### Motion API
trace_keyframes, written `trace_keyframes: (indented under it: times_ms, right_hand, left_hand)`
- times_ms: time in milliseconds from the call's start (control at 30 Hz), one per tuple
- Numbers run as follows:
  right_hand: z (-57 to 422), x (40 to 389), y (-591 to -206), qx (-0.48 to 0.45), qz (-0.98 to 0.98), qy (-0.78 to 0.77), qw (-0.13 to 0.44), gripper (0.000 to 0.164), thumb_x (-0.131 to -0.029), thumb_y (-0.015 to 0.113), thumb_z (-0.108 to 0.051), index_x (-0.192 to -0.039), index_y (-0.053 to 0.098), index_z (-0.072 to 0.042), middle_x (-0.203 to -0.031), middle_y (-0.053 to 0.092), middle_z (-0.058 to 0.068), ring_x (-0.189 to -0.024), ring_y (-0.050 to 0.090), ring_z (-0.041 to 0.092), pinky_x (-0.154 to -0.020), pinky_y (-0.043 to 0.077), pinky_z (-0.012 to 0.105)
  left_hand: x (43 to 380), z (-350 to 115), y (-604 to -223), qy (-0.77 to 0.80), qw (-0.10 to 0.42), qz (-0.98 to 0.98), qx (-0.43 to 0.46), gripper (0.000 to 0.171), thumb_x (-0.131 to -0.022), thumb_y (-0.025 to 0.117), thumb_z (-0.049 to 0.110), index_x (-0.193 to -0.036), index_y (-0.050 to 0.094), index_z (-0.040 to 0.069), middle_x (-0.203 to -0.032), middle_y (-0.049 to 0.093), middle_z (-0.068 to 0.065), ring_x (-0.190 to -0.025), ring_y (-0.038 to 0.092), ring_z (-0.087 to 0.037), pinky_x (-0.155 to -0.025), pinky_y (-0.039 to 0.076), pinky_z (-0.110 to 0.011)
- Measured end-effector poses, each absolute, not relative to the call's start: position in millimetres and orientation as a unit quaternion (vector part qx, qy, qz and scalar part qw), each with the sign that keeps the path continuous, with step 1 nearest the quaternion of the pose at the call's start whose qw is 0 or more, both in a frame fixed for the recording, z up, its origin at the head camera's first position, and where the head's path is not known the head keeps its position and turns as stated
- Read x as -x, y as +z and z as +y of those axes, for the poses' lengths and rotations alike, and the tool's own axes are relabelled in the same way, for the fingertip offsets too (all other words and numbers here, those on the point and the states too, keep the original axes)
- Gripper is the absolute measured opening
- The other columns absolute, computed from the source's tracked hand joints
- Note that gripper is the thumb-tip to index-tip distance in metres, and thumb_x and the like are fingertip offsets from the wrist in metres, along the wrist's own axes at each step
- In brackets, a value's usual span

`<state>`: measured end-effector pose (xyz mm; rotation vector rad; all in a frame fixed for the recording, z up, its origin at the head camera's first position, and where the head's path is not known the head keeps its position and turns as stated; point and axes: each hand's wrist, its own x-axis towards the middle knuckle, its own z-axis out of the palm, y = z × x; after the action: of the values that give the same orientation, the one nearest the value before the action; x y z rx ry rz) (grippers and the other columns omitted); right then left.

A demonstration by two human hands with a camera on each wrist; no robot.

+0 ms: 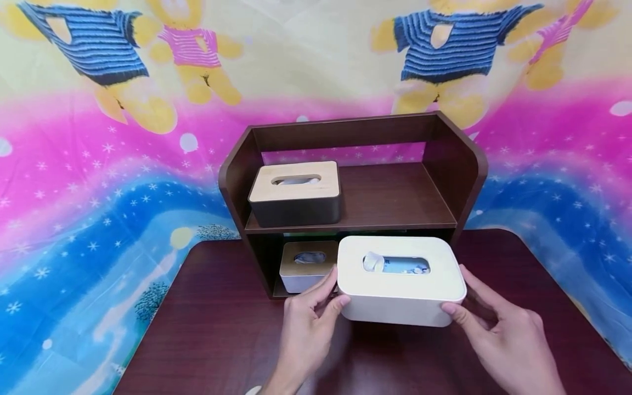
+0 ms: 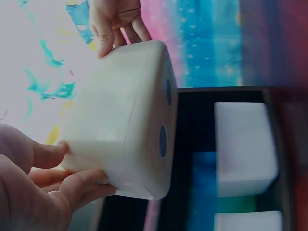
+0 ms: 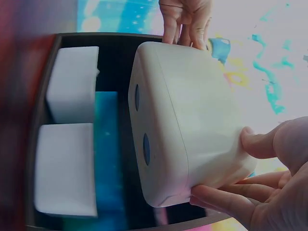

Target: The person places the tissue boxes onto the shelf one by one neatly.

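A white tissue box [image 1: 397, 312] with rounded corners is held in the air before the shelf, its oval slot [image 1: 395, 264] facing up and a bit of tissue showing. My left hand [image 1: 308, 323] grips its left end, thumb at the front edge. At the opposite end my right hand [image 1: 508, 332] holds it the same way. Two round dark spots show on its underside in the wrist views. On the upper shelf stands a black tissue box [image 1: 296, 213] with a pale wooden lid. A smaller white tissue box [image 1: 298, 282] with a brown lid sits below.
The dark brown two-tier shelf [image 1: 385, 226] stands on a reddish-brown table [image 1: 212, 340]. In the right wrist view two white boxes, one [image 3: 72, 84] beside another [image 3: 66, 168], are in its lower tier. A patterned cloth [image 1: 187, 164] hangs behind.
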<state>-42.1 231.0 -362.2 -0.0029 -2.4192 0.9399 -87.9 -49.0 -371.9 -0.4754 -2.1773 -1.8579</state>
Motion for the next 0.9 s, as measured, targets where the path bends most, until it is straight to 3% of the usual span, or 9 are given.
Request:
trace_keyframes:
  times_ms: [133,200,333,433,533,600,667,767,900]
  right_hand:
    - [233,43,-345,0.005,-0.895,0.349,0.276,0.075,-0.085,0.093,-0.016,-0.153,0.062,-0.017,-0.126,0.073,0.030,-0.083,0.051,-0.038,-0.059,0.045,0.001]
    - [234,43,-337,0.011,-0.898,0.340,0.280,0.076,-0.084,0.094,-0.019,-0.153,0.062,-0.018,-0.124,0.074,0.031,-0.082,0.052,-0.038,-0.064,0.045,-0.002]
    - [235,42,-322,0.030,-0.911,0.309,0.273,0.077,-0.088,0.091,-0.026,-0.156,0.058,-0.020,-0.123,0.074,0.032,-0.080,0.081,0.006,-0.062,0.042,-0.002]
    - [235,40,-312,0.039,-0.916,0.290,0.275,0.076,-0.090,0.089,-0.029,-0.158,0.056,-0.020,-0.124,0.073,0.034,-0.083,0.078,0.045,-0.058,0.040,-0.001]
    - [236,41,-305,0.029,-0.910,0.284,0.302,0.076,-0.089,0.090,-0.029,-0.157,0.057,-0.022,-0.124,0.073,0.034,-0.075,0.079,0.029,-0.053,0.038,0.005]
    - [237,42,-301,0.019,-0.903,0.283,0.321,0.075,-0.087,0.092,-0.028,-0.155,0.060,-0.022,-0.124,0.073,0.033,-0.071,0.076,0.010,-0.052,0.038,0.009]
    - [237,43,-297,0.006,-0.897,0.288,0.336,0.074,-0.086,0.092,-0.025,-0.154,0.060,-0.022,-0.122,0.074,0.033,-0.072,0.065,-0.019,-0.050,0.037,0.012]
    - [237,46,-291,-0.006,-0.892,0.295,0.342,0.074,-0.087,0.092,-0.023,-0.154,0.060,-0.022,-0.119,0.075,0.033,-0.086,0.049,-0.040,-0.053,0.038,0.011]
    - [238,52,-283,-0.011,-0.890,0.301,0.342,0.073,-0.089,0.090,-0.021,-0.155,0.058,-0.023,-0.118,0.075,0.033,-0.093,0.041,-0.044,-0.055,0.039,0.009]
  left_hand:
    - [90,-49,-350,-0.616,0.133,-0.758,0.167,0.051,-0.096,0.081,0.016,-0.142,0.066,0.003,-0.147,0.065,-0.011,-0.134,0.064,-0.019,-0.096,0.062,-0.033]
    - [91,-49,-339,-0.610,0.134,-0.763,0.168,0.051,-0.095,0.082,0.017,-0.143,0.067,0.005,-0.147,0.065,-0.008,-0.135,0.063,-0.014,-0.097,0.062,-0.031]
    - [91,-49,-321,-0.608,0.132,-0.762,0.178,0.051,-0.096,0.081,0.014,-0.144,0.065,0.006,-0.150,0.063,-0.006,-0.137,0.061,-0.012,-0.100,0.060,-0.034]
    - [92,-49,-309,-0.604,0.130,-0.765,0.182,0.052,-0.096,0.080,0.014,-0.145,0.065,0.007,-0.151,0.063,-0.005,-0.136,0.062,-0.012,-0.099,0.059,-0.036]
    - [92,-48,-298,-0.597,0.133,-0.770,0.183,0.052,-0.096,0.080,0.014,-0.145,0.065,0.009,-0.151,0.063,-0.003,-0.135,0.063,-0.010,-0.098,0.060,-0.033]
    - [93,-48,-292,-0.597,0.132,-0.770,0.183,0.052,-0.096,0.080,0.013,-0.146,0.065,0.010,-0.151,0.063,-0.002,-0.134,0.063,-0.009,-0.098,0.059,-0.032]
    - [94,-48,-287,-0.598,0.131,-0.770,0.181,0.052,-0.096,0.080,0.012,-0.146,0.065,0.010,-0.151,0.063,-0.002,-0.134,0.063,-0.008,-0.099,0.059,-0.031]
    - [96,-47,-282,-0.600,0.129,-0.769,0.178,0.053,-0.096,0.080,0.011,-0.146,0.064,0.011,-0.152,0.063,-0.003,-0.134,0.063,-0.008,-0.100,0.058,-0.031]
    - [102,-45,-276,-0.600,0.141,-0.766,0.182,0.053,-0.096,0.080,0.011,-0.147,0.064,0.010,-0.151,0.064,-0.003,-0.135,0.063,-0.009,-0.102,0.057,-0.032]
